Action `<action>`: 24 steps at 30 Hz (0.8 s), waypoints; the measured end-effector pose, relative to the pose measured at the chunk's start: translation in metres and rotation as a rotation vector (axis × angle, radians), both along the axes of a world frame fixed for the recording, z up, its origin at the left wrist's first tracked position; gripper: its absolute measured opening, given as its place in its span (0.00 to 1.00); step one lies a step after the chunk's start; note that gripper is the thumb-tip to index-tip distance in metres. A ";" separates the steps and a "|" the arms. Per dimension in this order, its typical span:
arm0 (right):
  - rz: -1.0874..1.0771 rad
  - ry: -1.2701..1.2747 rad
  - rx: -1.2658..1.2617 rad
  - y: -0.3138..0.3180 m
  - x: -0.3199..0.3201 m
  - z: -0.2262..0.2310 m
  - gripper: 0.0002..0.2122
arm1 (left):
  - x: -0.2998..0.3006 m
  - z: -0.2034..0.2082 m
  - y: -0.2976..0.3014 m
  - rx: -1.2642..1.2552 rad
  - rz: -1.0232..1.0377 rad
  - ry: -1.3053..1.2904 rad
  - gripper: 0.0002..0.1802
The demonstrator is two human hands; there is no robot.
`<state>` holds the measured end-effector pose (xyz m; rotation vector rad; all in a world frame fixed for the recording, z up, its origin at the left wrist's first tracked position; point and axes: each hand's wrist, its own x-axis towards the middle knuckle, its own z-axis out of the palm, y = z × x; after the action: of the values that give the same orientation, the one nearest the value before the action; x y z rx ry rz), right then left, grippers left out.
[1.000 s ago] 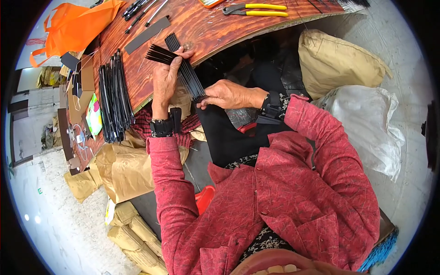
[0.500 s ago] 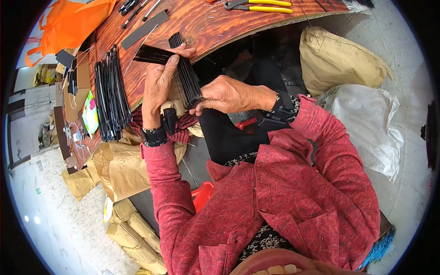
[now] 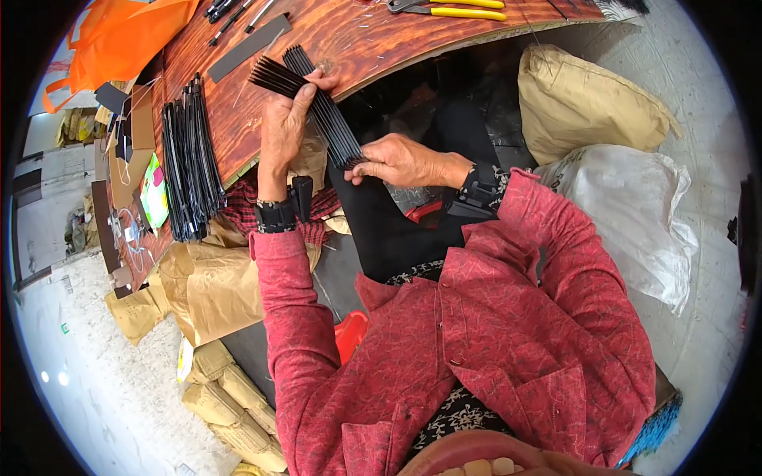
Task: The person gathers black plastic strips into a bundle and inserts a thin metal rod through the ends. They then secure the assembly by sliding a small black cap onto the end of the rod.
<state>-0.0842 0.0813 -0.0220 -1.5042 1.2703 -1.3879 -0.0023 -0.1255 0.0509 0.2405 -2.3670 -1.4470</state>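
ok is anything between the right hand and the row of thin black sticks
Nothing visible: the right hand pinches the lower end of the row of thin black sticks directly. A second bunch of black sticks crosses the row farther up, at the left hand, away from the right.

In front of you, a wooden table (image 3: pixel 389 51) with a streaky red-brown top spans the upper middle, its near edge curved by the lens. To your right lies a scuffed, pale grey floor (image 3: pixel 702 119), with a brown sack (image 3: pixel 595 107) and a white sack (image 3: pixel 627 214) beside the table. At your far left, a whitish, speckled surface (image 3: pixel 103 381) could be wall or floor. Near it is a dark-framed pale panel (image 3: pixel 49 230), door or window unclear. Two small bright spots (image 3: pixel 63 378) glow at lower left; the lighting is bright.
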 end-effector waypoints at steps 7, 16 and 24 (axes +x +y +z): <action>-0.110 0.481 0.011 0.005 -0.045 0.036 0.14 | -0.005 0.002 -0.007 -0.084 0.005 0.022 0.22; -0.538 0.352 -0.349 -0.084 -0.071 0.086 0.14 | -0.002 0.001 -0.004 -0.171 0.143 -0.029 0.21; -0.305 0.322 -0.218 -0.106 -0.074 0.087 0.18 | 0.006 -0.016 -0.027 -0.286 0.144 -0.113 0.20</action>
<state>-0.1582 -0.0245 0.0646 -1.7933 1.6446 -1.5618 0.0035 -0.1523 0.0349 0.4171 -2.5512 -1.0398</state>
